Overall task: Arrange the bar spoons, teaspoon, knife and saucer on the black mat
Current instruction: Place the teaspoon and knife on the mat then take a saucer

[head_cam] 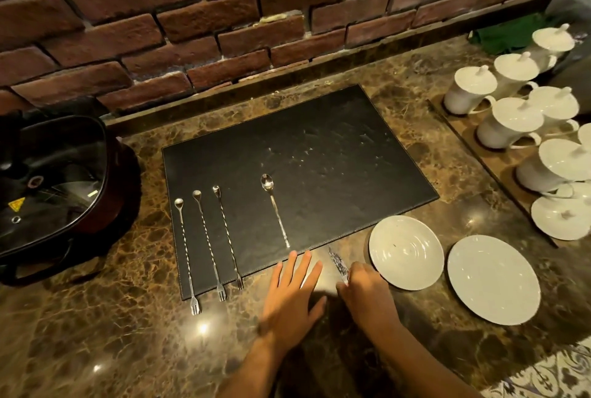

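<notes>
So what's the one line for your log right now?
on black mat: three bar spoons, teaspoon | right hand: grasping knife on counter | left hand: flat, empty | saucer: off mat

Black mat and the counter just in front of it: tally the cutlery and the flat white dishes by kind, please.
Long twisted steel bar spoons with fork ends: 3
Short steel teaspoon: 1
Patterned steel knife, in the right hand: 1
Round white saucers or plates: 2
Total: 7
</notes>
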